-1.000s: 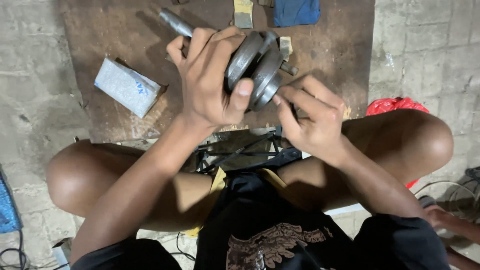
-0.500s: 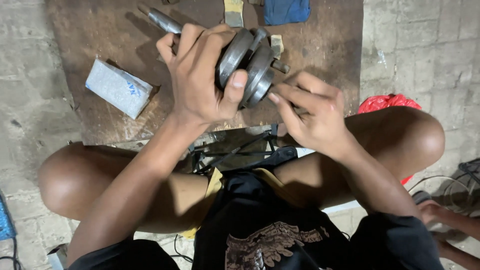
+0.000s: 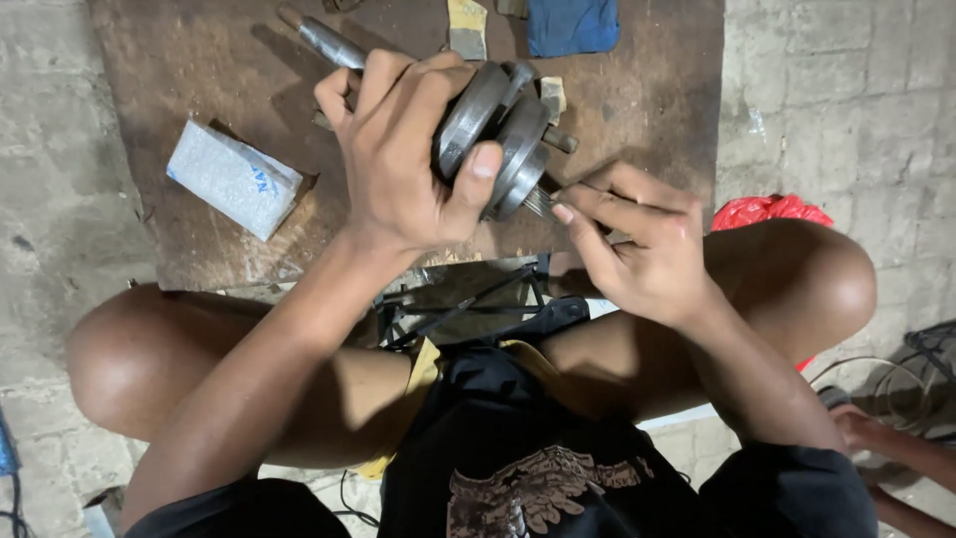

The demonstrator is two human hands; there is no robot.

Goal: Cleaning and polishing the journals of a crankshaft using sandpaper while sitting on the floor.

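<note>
On the desk [image 3: 199, 80] at left we see a white box [image 3: 234, 179]. Our left hand [image 3: 403, 159] is clenched around the crankshaft [image 3: 498, 130], holding it above the desk; its long axis runs from the shaft end [image 3: 324, 40] at upper left down toward lower right. Just right of the crank webs, our right hand [image 3: 637, 244] pinches a small metal part [image 3: 541, 202] against the lower web. A blue cloth [image 3: 573, 25] lies beyond.
</note>
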